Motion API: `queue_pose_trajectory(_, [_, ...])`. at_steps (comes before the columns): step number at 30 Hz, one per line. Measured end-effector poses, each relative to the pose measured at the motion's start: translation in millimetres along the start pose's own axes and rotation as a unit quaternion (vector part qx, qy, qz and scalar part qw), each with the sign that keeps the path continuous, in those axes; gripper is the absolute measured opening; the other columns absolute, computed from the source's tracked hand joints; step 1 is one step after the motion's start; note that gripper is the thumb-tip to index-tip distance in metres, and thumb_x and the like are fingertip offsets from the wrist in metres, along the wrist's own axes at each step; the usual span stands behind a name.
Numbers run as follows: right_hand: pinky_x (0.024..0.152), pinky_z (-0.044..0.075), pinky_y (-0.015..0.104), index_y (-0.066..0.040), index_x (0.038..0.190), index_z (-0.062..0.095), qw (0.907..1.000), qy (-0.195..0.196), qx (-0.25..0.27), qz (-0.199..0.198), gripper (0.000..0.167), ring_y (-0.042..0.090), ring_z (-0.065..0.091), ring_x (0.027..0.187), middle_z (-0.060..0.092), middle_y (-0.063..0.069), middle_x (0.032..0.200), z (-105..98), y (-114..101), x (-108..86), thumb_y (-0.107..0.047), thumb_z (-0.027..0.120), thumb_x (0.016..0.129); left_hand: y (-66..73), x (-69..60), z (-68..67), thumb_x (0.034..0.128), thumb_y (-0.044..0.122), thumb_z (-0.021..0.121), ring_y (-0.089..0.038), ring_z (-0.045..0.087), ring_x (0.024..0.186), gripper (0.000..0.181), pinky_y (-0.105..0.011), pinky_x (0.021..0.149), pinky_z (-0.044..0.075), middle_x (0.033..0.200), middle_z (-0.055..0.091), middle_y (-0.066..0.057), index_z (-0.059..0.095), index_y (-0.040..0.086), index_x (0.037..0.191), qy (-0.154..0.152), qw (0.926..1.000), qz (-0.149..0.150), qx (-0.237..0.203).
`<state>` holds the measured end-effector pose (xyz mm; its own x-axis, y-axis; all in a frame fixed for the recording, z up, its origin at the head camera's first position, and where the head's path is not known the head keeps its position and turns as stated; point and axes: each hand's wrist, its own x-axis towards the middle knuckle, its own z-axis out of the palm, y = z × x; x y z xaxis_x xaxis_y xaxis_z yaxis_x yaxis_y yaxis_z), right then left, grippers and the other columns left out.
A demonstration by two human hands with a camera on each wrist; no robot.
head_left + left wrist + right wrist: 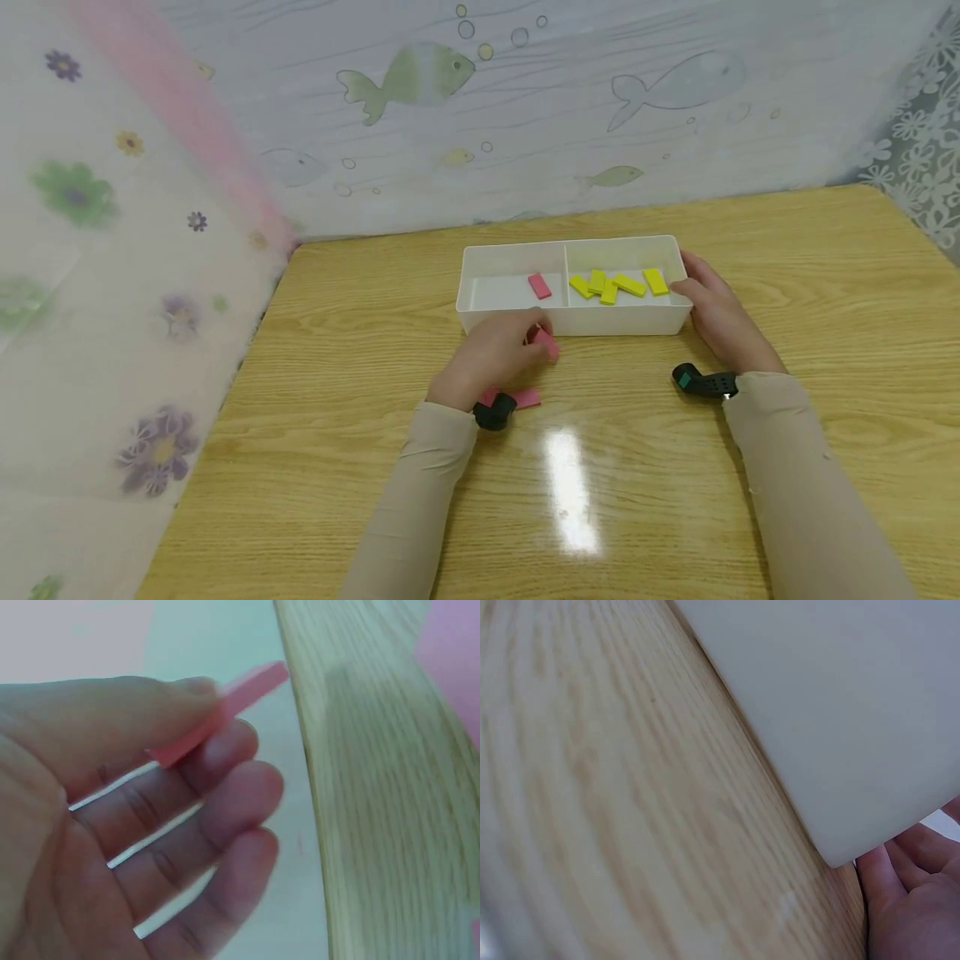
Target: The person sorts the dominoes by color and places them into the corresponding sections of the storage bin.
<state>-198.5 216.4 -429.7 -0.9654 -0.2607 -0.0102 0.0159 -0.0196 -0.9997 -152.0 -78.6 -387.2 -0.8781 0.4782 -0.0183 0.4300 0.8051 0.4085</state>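
Between its thumb and index finger, my left hand [498, 350] pinches a pink rectangular block [251, 690], just in front of the white divided box [622, 322]. The other left fingers are bent with gaps between them. A single pink block [539, 286] lies in the box's left compartment. Several yellow blocks [628, 284] lie in the right compartment, some overlapping. My right hand [723, 321] holds the box's right end, thumb at the rim and fingers along the outer wall. Below the left wrist, more pink blocks [528, 397] lie on the table, partly hidden by the wrist camera.
The wood-grain table [300, 433] reaches back to a fish-patterned curtain [525, 133]. A flowered sheet [90, 275] hangs along the left edge. Black cameras are strapped to both wrists. A bright reflection shows on the table between the forearms.
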Motion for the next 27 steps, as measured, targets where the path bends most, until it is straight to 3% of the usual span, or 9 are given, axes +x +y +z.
queue_pose_trajectory(4, [0.106, 0.007, 0.041, -0.018, 0.145, 0.008, 1.0, 0.001, -0.001, 0.0, 0.057, 0.014, 0.002, 0.133, 0.002, -0.003, 0.149, 0.0, -0.2, -0.1, -0.016, 0.036, 0.096, 0.0, -1.2, -4.4, 0.09, 0.024, 0.047, -0.009, 0.046, 0.07, 0.013, -0.023, 0.062, 0.04, 0.077, 0.051, 0.009, 0.055, 0.024, 0.1, 0.019, 0.9997, 0.013, -0.009])
queue_pose_trajectory(8, [0.106, 0.008, 0.041, -0.017, 0.145, 0.008, 1.0, 0.001, 0.0, -0.001, 0.057, 0.014, 0.003, 0.133, 0.003, -0.003, 0.149, -0.2, -0.5, -0.4, -0.017, 0.037, 0.096, -0.3, -1.4, -9.3, 0.0886, 0.022, 0.044, -0.008, 0.046, 0.067, 0.018, -0.023, 0.059, 0.039, 0.076, 0.052, 0.009, 0.056, 0.024, 0.102, 0.027, 0.9991, 0.006, -0.031])
queue_pose_trajectory(17, [0.106, 0.009, 0.041, -0.017, 0.145, 0.008, 1.0, -0.001, -0.004, 0.008, 0.057, 0.014, 0.003, 0.133, 0.003, -0.003, 0.149, -0.4, 0.3, -0.4, -0.017, 0.036, 0.096, -4.1, -1.2, -14.7, 0.0898, 0.019, 0.044, -0.009, 0.049, 0.064, 0.01, -0.025, 0.057, 0.042, 0.076, 0.054, 0.008, 0.043, 0.022, 0.099, 0.054, 0.9966, -0.007, -0.062])
queue_pose_trajectory(27, [0.106, 0.007, 0.04, -0.017, 0.145, 0.007, 1.0, -0.001, 0.001, 0.006, 0.057, 0.013, 0.002, 0.133, 0.002, -0.003, 0.149, -0.6, -0.5, -0.8, -0.017, 0.036, 0.096, -4.8, -1.5, -18.4, 0.0925, 0.023, 0.043, -0.008, 0.048, 0.063, 0.007, -0.023, 0.056, 0.04, 0.075, 0.055, 0.009, 0.047, 0.02, 0.097, 0.074, 0.9959, -0.001, -0.052])
